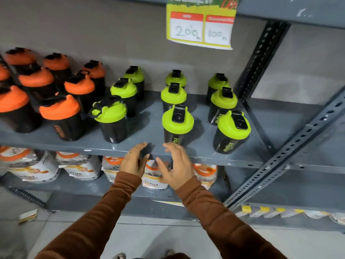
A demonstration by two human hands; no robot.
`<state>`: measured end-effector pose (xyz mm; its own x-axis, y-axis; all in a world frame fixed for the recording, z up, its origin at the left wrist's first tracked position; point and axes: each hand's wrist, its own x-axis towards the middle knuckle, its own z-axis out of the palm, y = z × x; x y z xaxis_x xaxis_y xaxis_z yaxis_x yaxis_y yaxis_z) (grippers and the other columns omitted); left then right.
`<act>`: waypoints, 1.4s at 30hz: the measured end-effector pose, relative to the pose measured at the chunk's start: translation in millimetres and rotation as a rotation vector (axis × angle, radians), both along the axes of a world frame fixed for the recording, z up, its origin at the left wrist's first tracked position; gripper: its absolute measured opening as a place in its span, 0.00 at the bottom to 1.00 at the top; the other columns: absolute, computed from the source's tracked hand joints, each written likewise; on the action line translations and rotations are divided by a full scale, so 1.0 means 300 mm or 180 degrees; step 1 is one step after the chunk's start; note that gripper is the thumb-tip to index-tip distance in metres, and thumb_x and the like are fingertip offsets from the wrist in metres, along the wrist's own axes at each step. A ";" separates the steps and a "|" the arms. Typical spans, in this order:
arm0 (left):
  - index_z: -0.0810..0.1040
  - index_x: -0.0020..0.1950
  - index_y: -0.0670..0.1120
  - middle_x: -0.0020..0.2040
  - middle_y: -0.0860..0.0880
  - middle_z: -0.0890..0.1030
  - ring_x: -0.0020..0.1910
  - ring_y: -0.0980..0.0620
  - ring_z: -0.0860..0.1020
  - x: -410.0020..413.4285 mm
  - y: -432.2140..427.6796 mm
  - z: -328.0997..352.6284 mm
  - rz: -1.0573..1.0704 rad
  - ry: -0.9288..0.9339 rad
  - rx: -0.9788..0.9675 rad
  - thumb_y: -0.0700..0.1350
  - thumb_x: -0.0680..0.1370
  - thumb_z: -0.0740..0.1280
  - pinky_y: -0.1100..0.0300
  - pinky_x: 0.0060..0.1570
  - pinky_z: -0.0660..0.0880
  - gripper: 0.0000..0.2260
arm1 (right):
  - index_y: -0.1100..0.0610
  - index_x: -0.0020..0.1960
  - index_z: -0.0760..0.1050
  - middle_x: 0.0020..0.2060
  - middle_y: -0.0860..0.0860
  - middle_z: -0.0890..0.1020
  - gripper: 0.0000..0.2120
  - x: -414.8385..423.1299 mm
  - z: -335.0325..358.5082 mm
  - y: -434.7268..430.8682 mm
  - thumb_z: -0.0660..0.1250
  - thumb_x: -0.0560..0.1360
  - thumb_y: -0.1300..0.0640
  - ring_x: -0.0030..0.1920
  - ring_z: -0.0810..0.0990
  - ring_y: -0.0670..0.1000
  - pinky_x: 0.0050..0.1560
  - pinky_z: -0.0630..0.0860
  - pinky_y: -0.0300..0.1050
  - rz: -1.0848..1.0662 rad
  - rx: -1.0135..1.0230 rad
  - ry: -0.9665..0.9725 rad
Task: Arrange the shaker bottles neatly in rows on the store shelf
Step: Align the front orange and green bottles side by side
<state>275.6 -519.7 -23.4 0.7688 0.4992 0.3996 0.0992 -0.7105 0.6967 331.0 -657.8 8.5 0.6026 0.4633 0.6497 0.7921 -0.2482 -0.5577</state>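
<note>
1. Both hands are empty: the left hand (133,161) and the right hand (176,165) hover with fingers spread at the front edge of the grey metal shelf (145,126), grasping nothing
2. The black shaker bottles with lime-green lids (177,122) stand on that shelf in three rows running front to back
3. The front bottle of the left green row (110,120) sits turned askew
4. Black shaker bottles with orange lids (59,116) crowd the shelf's left part
5. Brown ribbed sleeves (205,202) cover both arms
6. White and orange pouches (80,167) lie on the shelf below
7. A yellow price sign (200,25) hangs above
</note>
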 end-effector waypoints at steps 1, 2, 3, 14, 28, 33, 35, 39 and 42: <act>0.74 0.57 0.35 0.55 0.36 0.79 0.53 0.40 0.78 -0.025 0.031 0.001 -0.0024 0.0012 0.0029 0.38 0.72 0.64 0.63 0.55 0.66 0.15 | 0.55 0.58 0.67 0.50 0.60 0.79 0.17 -0.015 0.005 0.053 0.64 0.71 0.53 0.51 0.74 0.52 0.56 0.71 0.46 0.0153 -0.0062 0.0231; 0.75 0.56 0.35 0.54 0.36 0.79 0.53 0.43 0.78 -0.048 0.065 0.007 -0.0005 0.0010 0.0042 0.39 0.72 0.62 0.62 0.55 0.66 0.15 | 0.54 0.58 0.67 0.50 0.59 0.79 0.18 -0.025 0.010 0.107 0.64 0.71 0.52 0.51 0.74 0.51 0.55 0.72 0.46 0.0242 -0.0120 0.0477; 0.75 0.56 0.35 0.53 0.36 0.80 0.52 0.47 0.76 -0.070 0.103 0.011 0.0052 -0.0035 0.0071 0.39 0.71 0.61 0.62 0.54 0.66 0.15 | 0.55 0.59 0.68 0.50 0.59 0.78 0.19 -0.032 0.009 0.161 0.64 0.70 0.51 0.51 0.75 0.52 0.55 0.72 0.47 0.0276 -0.0155 0.0712; 0.74 0.50 0.35 0.47 0.34 0.76 0.47 0.49 0.72 -0.263 0.542 0.073 0.0939 -0.0553 -0.0279 0.43 0.69 0.68 0.53 0.50 0.72 0.15 | 0.62 0.73 0.47 0.71 0.59 0.62 0.46 -0.046 0.039 0.607 0.73 0.65 0.68 0.70 0.63 0.55 0.71 0.59 0.45 0.0012 0.0091 0.2536; 0.56 0.70 0.39 0.69 0.39 0.63 0.68 0.43 0.64 -0.191 0.748 0.074 0.0638 -0.0198 -0.1193 0.40 0.55 0.81 0.48 0.69 0.60 0.50 | 0.63 0.70 0.50 0.66 0.61 0.61 0.56 -0.121 0.003 0.705 0.82 0.54 0.55 0.68 0.59 0.58 0.71 0.59 0.50 -0.1143 0.0267 0.2127; 0.58 0.69 0.39 0.67 0.39 0.67 0.66 0.42 0.66 -0.204 0.753 0.092 0.0386 -0.0070 -0.1174 0.39 0.58 0.79 0.54 0.66 0.61 0.45 | 0.56 0.72 0.43 0.61 0.53 0.67 0.50 -0.102 0.008 0.687 0.72 0.63 0.70 0.60 0.70 0.53 0.68 0.68 0.55 -0.0639 0.0437 0.2487; 0.58 0.70 0.41 0.67 0.39 0.68 0.66 0.41 0.65 -0.210 0.758 0.094 0.0371 0.0059 -0.1128 0.41 0.61 0.78 0.50 0.67 0.61 0.43 | 0.55 0.72 0.48 0.61 0.53 0.71 0.49 -0.094 0.000 0.681 0.74 0.62 0.68 0.60 0.73 0.54 0.66 0.70 0.55 -0.0676 0.0406 0.2508; 0.61 0.68 0.40 0.65 0.39 0.70 0.65 0.41 0.67 -0.212 0.770 0.101 0.0318 0.0066 -0.1067 0.40 0.63 0.77 0.50 0.66 0.62 0.39 | 0.59 0.68 0.57 0.62 0.59 0.72 0.52 -0.103 -0.003 0.705 0.82 0.52 0.57 0.61 0.74 0.58 0.61 0.74 0.57 -0.1098 0.0489 0.2392; 0.61 0.68 0.40 0.65 0.39 0.71 0.65 0.41 0.68 -0.220 0.773 0.102 0.0280 0.0110 -0.1043 0.40 0.63 0.77 0.51 0.66 0.63 0.38 | 0.61 0.66 0.58 0.61 0.59 0.69 0.53 -0.111 -0.009 0.723 0.82 0.48 0.52 0.61 0.72 0.60 0.61 0.74 0.58 -0.1237 0.0542 0.2202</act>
<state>209.6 -287.7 7.2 0.7275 0.6617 0.1814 0.1776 -0.4370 0.8818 297.8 -440.8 6.0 0.9913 0.0665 0.1137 0.1286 -0.3022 -0.9445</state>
